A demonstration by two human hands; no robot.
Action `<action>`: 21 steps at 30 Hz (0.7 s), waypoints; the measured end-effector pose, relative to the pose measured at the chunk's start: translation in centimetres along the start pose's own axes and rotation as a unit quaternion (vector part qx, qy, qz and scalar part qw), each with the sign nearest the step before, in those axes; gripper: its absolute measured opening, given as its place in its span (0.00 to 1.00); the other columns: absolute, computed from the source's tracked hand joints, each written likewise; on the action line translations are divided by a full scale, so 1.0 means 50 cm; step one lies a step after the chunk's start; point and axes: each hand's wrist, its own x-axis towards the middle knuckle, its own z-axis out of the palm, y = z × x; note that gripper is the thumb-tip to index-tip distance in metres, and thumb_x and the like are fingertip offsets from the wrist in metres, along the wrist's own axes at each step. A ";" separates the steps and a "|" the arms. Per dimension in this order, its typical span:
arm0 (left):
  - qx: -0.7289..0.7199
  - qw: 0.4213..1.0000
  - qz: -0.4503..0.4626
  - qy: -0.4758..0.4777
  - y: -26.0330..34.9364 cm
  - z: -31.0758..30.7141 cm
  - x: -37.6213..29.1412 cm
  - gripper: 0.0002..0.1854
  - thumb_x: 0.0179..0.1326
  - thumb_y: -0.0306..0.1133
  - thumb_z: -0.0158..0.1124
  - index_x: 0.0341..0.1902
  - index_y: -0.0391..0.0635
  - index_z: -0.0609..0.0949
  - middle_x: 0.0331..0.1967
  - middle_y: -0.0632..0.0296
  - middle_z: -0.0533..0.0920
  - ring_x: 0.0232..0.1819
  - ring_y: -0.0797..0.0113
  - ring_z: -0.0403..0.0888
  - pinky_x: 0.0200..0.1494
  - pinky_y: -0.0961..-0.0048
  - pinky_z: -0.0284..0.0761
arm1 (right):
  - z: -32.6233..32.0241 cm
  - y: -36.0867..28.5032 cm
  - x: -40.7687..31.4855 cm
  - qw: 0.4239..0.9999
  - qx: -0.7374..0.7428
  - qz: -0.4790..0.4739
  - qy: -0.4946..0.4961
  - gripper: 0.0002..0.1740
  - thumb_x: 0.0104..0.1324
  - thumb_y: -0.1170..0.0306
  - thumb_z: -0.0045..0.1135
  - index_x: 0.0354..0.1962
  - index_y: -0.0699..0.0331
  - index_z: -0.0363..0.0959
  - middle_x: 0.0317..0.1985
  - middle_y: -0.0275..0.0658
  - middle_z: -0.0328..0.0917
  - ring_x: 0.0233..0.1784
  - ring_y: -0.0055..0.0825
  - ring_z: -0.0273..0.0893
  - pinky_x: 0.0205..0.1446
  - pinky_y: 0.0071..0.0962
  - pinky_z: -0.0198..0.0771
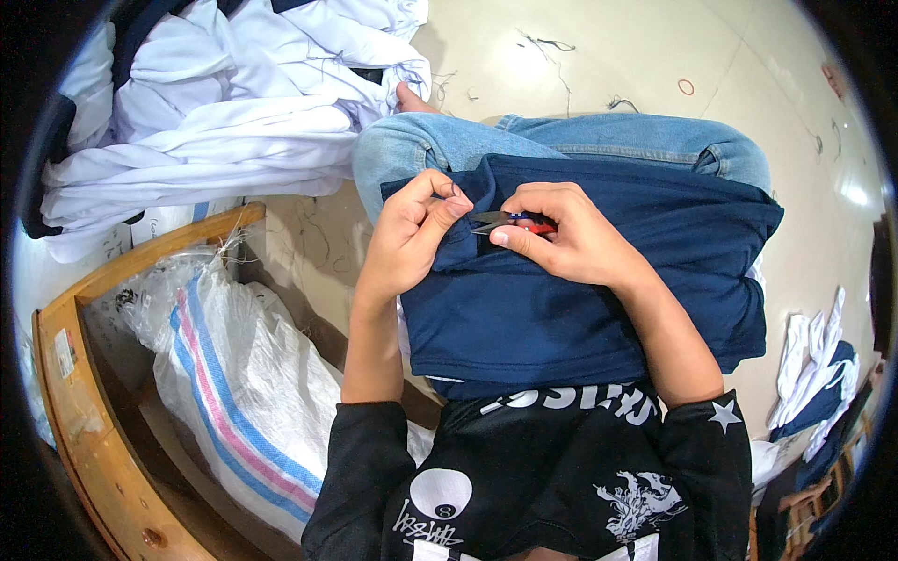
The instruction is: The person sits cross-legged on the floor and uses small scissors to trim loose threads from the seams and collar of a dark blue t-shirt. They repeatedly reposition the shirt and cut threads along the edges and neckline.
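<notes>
A folded navy blue fabric garment (533,315) lies across my lap over light blue jeans (617,137). My left hand (414,231) pinches a dark thread (454,188) between thumb and forefinger above the garment's left part. Just to its right, my right hand (568,235) holds a pair of thread snips (491,223) with red and blue on the handles. The blades are apart and point left, towards my left fingertips. Whether the thread joins the garment cannot be told.
White garments (231,133) are heaped at the upper left. Below them are a curved wooden frame (63,357) and a white woven sack (280,357) with blue and pink stripes. Loose threads (544,43) and a rubber band (685,87) lie on the floor. More clothes (814,379) lie at the right.
</notes>
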 end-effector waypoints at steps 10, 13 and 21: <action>0.000 1.000 -0.008 -0.012 -0.002 -0.010 0.004 0.08 0.74 0.32 0.57 0.41 0.39 0.74 0.36 0.67 0.78 0.38 0.83 0.72 0.43 0.84 0.69 | -0.003 0.007 0.002 0.999 -0.021 -0.029 0.029 0.19 0.60 0.60 0.70 0.31 0.70 0.77 0.25 0.45 0.75 0.26 0.38 0.75 0.31 0.33 0.69; 0.018 1.000 -0.016 0.004 0.006 -0.010 0.002 0.09 0.74 0.33 0.56 0.42 0.39 0.74 0.34 0.68 0.77 0.36 0.84 0.70 0.40 0.84 0.67 | -0.015 -0.008 -0.002 0.998 -0.006 0.035 0.043 0.17 0.59 0.61 0.70 0.32 0.68 0.77 0.23 0.42 0.74 0.27 0.33 0.74 0.32 0.32 0.69; -0.050 0.997 -0.014 0.060 -0.011 0.005 -0.014 0.07 0.72 0.29 0.59 0.46 0.41 0.73 0.32 0.69 0.78 0.31 0.87 0.69 0.32 0.88 0.61 | 0.083 -0.014 0.028 0.977 0.119 -0.059 0.169 0.11 0.57 0.70 0.72 0.33 0.68 0.80 0.28 0.40 0.78 0.28 0.26 0.73 0.32 0.25 0.67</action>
